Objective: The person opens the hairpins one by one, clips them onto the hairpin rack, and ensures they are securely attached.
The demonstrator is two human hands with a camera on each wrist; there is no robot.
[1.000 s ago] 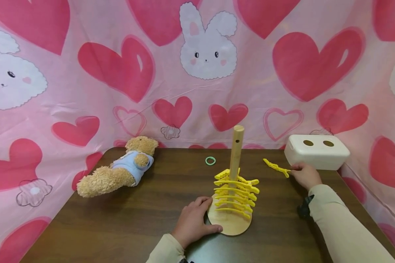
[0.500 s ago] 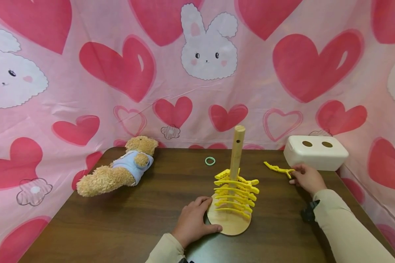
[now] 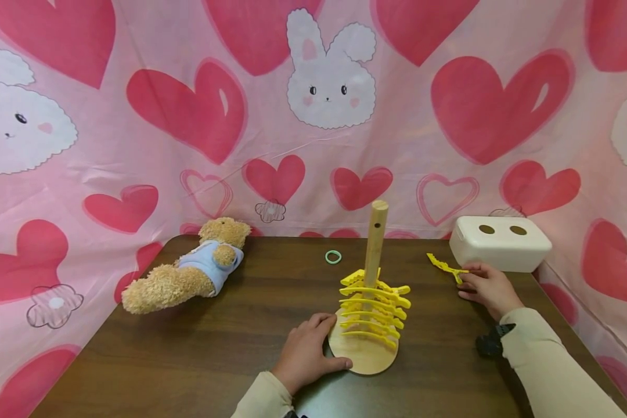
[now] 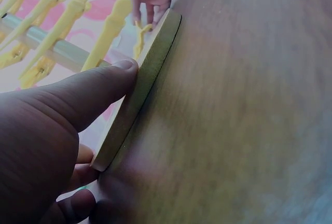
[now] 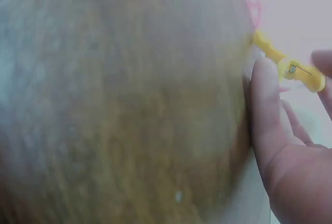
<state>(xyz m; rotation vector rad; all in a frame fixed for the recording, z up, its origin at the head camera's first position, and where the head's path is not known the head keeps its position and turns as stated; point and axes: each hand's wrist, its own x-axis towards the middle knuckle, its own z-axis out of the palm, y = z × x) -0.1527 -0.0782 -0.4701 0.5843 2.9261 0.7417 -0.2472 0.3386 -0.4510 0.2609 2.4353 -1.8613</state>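
A wooden stand with a round base (image 3: 363,357) and an upright post (image 3: 376,238) is on the table. Several yellow alligator hair clips (image 3: 374,313) are stacked around the lower part of the post. My left hand (image 3: 304,354) holds the left edge of the base; in the left wrist view the thumb (image 4: 116,79) presses the base's edge, with the other fingers farther along it. At the right, my right hand (image 3: 491,288) pinches the forked end of another yellow hair clip (image 3: 444,266), which points away to the left. In the right wrist view this clip (image 5: 288,67) lies by the fingertips.
Behind the right hand stands a white box (image 3: 501,247) with two round holes on top. A green ring (image 3: 333,257) lies at the back middle. A teddy bear (image 3: 198,264) in a blue shirt lies at the left. Pink patterned cloth (image 3: 329,168) hangs behind the table.
My right hand has shifted slightly right, and the loose clip's far end has slid to the right with it. My left hand and the stand stay in place.
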